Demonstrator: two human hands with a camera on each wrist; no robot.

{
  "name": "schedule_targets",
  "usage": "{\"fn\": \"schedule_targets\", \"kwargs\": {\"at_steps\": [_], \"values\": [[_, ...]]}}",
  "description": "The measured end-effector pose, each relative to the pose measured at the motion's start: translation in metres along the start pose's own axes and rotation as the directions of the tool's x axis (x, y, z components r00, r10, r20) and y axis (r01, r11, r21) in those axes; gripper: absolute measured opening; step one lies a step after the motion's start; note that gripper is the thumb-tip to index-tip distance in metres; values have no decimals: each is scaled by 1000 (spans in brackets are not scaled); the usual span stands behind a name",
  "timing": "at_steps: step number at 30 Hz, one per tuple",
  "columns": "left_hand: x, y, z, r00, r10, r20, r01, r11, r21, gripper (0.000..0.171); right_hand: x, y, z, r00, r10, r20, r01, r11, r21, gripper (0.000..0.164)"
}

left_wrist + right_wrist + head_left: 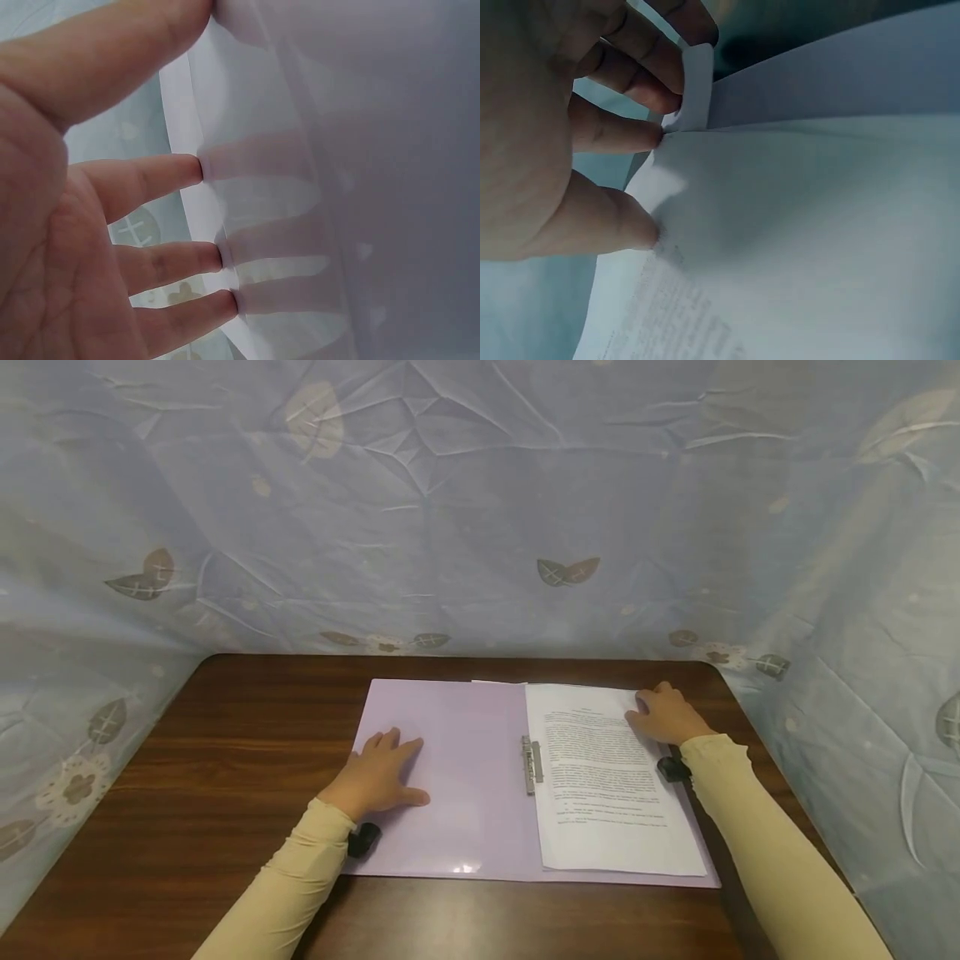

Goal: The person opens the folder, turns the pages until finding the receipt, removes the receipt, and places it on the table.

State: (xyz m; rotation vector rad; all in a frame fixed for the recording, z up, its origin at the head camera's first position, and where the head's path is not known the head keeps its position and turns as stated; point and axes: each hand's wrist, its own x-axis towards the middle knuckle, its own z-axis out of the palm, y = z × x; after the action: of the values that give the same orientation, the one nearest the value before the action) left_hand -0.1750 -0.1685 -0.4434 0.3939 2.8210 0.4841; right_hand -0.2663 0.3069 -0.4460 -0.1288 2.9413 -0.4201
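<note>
A light purple folder (457, 802) lies spread on the table, with a stack of printed pages (618, 847) on its right half. A metal clip (532, 766) sits at the stack's left edge, near the fold. My left hand (375, 777) rests on the bare left cover, fingers spread and fairly straight. At the stack's top right corner, my right hand (670, 717) touches the pages. In the right wrist view, the thumb (626, 229) lies on the top sheet, and a small pale strip (697, 86) stands among the other fingers.
The dark brown wooden table (225, 777) has rounded far corners. A pale blue leaf-patterned cloth (450, 510) hangs behind the table and along both sides. A thin white edge of paper (498, 682) shows beyond the folder's far edge.
</note>
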Motion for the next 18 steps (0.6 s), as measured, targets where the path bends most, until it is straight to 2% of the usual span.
{"fn": "schedule_targets", "kwargs": {"at_steps": [11,18], "values": [[-1,2,-1,1000,2,-13,-2,1000,8,92,-2,-7,-6,1000,27,2,-27,1000,-11,64],[-1,2,-1,1000,-2,-4,2,1000,-6,91,3,-5,-3,997,83,10,-83,995,51,62]]}}
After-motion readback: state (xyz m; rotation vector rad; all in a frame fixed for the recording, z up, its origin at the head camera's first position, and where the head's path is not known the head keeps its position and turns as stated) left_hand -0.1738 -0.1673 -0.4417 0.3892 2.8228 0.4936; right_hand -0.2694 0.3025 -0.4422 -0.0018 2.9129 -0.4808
